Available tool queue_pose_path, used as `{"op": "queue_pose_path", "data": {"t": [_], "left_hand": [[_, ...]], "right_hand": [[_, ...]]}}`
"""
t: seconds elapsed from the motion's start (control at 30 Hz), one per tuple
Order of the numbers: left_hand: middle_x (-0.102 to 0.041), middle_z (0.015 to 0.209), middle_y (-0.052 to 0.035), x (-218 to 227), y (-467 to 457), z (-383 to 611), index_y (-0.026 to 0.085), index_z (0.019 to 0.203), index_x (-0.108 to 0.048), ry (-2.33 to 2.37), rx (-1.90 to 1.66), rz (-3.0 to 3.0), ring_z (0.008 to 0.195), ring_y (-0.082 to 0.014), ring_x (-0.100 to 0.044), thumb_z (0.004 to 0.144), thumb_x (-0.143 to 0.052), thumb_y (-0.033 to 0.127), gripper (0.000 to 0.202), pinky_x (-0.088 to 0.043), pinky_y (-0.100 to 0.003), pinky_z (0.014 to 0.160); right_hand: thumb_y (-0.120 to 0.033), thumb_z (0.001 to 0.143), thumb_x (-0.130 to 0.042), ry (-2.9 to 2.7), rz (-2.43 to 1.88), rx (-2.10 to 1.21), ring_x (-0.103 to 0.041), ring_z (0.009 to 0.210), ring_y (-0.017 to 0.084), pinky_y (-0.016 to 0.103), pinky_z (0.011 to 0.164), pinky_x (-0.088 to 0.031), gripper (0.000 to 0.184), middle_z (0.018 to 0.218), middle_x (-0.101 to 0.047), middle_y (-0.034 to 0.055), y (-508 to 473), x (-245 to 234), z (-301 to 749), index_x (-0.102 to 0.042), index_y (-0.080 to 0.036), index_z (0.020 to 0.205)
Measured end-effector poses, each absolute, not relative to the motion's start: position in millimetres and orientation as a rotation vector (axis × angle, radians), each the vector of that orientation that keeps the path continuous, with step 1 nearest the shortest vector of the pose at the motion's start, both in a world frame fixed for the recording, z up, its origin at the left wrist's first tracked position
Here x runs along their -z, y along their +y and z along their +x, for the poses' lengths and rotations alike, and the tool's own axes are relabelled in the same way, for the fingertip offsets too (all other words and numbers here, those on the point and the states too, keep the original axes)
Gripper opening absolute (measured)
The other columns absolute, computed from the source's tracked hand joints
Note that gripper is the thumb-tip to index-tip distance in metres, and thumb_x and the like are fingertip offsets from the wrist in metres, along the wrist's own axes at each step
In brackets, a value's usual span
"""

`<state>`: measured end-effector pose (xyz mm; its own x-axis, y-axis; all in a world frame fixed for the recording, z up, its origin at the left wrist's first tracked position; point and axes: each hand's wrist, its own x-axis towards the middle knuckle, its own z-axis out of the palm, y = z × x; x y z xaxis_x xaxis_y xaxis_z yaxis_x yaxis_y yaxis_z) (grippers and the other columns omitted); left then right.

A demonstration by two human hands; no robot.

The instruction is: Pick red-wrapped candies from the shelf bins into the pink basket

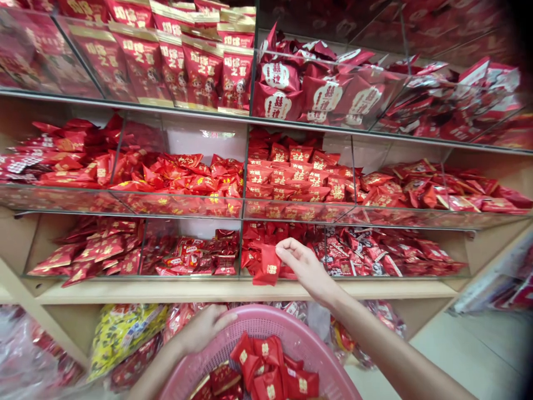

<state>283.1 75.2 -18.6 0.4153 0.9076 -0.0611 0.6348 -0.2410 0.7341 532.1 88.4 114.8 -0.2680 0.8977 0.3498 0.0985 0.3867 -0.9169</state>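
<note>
Plainly, what I have from up here is a right hand (pixel 303 265) nearly closed in a pinch, thumb and fingertips on the upper corner of a red packet (pixel 267 265). I take that grip as fitting for something so light: a corner is enough, and the rest of the packet hangs free with its gold print showing. The packet sits in front of the lowest row of compartments, just above the wooden shelf edge (pixel 250 291).

Lower down I have the left hand (pixel 204 329) at the rim of a pink basket (pixel 250 314), probably to steady it; blur leaves me unable to tell how tightly its fingers are curled. The basket's mouth faces upward, so the red packets (pixel 270 384) and darker wrapped sweets (pixel 225 379) inside lie loosely piled without spilling.

Around them, I see clear dividers splitting the shelves, which seems meant to part one kind from another. Low clear fronts would stop heaps sliding off while leaving the wrappers visible. At upper left, tall packets (pixel 204 72) stand upright, faces outward, so their print reads easily. A yellow bag (pixel 125 336) lies beneath the shelf.
</note>
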Motion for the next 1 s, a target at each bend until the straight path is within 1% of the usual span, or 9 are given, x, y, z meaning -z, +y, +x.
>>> {"op": "queue_pose_path", "data": {"t": [0.1, 0.2, 0.3, 0.37, 0.5, 0.63, 0.7, 0.83, 1.0], "left_hand": [[-0.038, 0.065, 0.0046, 19.2, 75.9, 283.3, 0.018, 0.067, -0.045, 1.287, -0.487, 1.991, 0.064, -0.0127, -0.037, 0.086, -0.036, 0.060, 0.046, -0.032, -0.025, 0.061], [-0.037, 0.065, 0.0048, 20.4, 76.5, 283.5, 0.018, 0.067, -0.045, 1.278, -0.486, 1.986, 0.064, -0.0125, -0.036, 0.086, -0.036, 0.059, 0.046, -0.031, -0.024, 0.059], [-0.037, 0.065, 0.0050, 22.3, 77.3, 282.9, 0.018, 0.068, -0.046, 1.276, -0.483, 1.975, 0.063, -0.0124, -0.036, 0.086, -0.037, 0.059, 0.046, -0.030, -0.024, 0.059], [-0.038, 0.064, 0.0049, 23.0, 77.5, 282.3, 0.018, 0.068, -0.047, 1.276, -0.482, 1.976, 0.063, -0.0125, -0.037, 0.086, -0.037, 0.060, 0.046, -0.031, -0.024, 0.059], [-0.037, 0.064, 0.0051, 21.7, 76.6, 282.0, 0.018, 0.068, -0.045, 1.272, -0.480, 1.970, 0.063, -0.0126, -0.037, 0.085, -0.037, 0.060, 0.046, -0.030, -0.023, 0.059], [-0.033, 0.063, 0.0053, 18.9, 74.8, 283.3, 0.019, 0.066, -0.042, 1.284, -0.474, 1.974, 0.062, -0.0122, -0.035, 0.085, -0.037, 0.061, 0.046, -0.029, -0.024, 0.058], [-0.033, 0.064, 0.0052, 18.1, 74.3, 283.9, 0.019, 0.066, -0.042, 1.267, -0.486, 1.966, 0.063, -0.0122, -0.034, 0.085, -0.036, 0.061, 0.047, -0.030, -0.024, 0.059], [-0.038, 0.065, 0.0045, 19.4, 74.9, 283.9, 0.017, 0.069, -0.048, 1.240, -0.502, 1.950, 0.064, -0.0127, -0.036, 0.085, -0.036, 0.061, 0.048, -0.032, -0.024, 0.060], [-0.046, 0.069, 0.0029, 24.9, 77.4, 282.6, 0.017, 0.071, -0.051, 1.240, -0.533, 1.966, 0.069, -0.0141, -0.042, 0.086, -0.036, 0.060, 0.048, -0.035, -0.024, 0.064]], "right_hand": [[-0.048, 0.086, -0.052, -1.803, -0.889, -1.199, -0.046, 0.068, 0.012, 0.024, 0.066, -0.039, 0.030, 0.074, -0.048, -0.0021, 75.3, -108.5, 542.2, -0.050, -0.019, 0.083], [-0.037, 0.089, -0.048, -2.169, -0.896, -1.234, -0.045, 0.068, 0.012, 0.023, 0.064, -0.038, 0.021, 0.075, -0.049, -0.0016, 67.0, -99.9, 547.4, -0.051, -0.018, 0.083], [-0.023, 0.088, -0.046, -2.582, -1.027, -0.993, -0.044, 0.064, 0.012, 0.023, 0.060, -0.035, 0.010, 0.072, -0.051, -0.0015, 62.1, -93.2, 546.1, -0.053, -0.018, 0.083], [-0.018, 0.086, -0.046, -2.793, -1.164, -0.794, -0.043, 0.061, 0.012, 0.023, 0.056, -0.032, 0.010, 0.070, -0.052, -0.0012, 60.0, -89.5, 542.3, -0.055, -0.018, 0.082], [-0.016, 0.085, -0.047, -3.033, -1.283, -0.500, -0.044, 0.055, 0.013, 0.024, 0.049, -0.029, 0.015, 0.070, -0.059, 0.0007, 59.0, -79.4, 528.8, -0.061, -0.020, 0.082], [-0.015, 0.085, -0.049, -3.167, -1.242, -0.386, -0.049, 0.052, 0.014, 0.025, 0.046, -0.031, 0.019, 0.071, -0.066, 0.0037, 63.3, -67.1, 506.3, -0.066, -0.017, 0.077], [-0.014, 0.086, -0.050, -3.186, -1.219, -0.358, -0.054, 0.055, 0.015, 0.025, 0.048, -0.035, 0.019, 0.077, -0.069, 0.0058, 66.6, -63.1, 493.6, -0.068, -0.015, 0.080], [-0.010, 0.086, -0.048, -3.173, -1.166, -0.274, -0.063, 0.072, 0.018, 0.026, 0.060, -0.044, 0.022, 0.095, -0.070, 0.0075, 71.4, -59.9, 476.4, -0.068, -0.016, 0.095], [-0.015, 0.091, -0.044, -3.127, -1.173, -0.178, -0.064, 0.088, 0.023, 0.030, 0.073, -0.048, 0.024, 0.100, -0.069, 0.0114, 68.4, -55.7, 480.7, -0.065, -0.015, 0.102]]}}
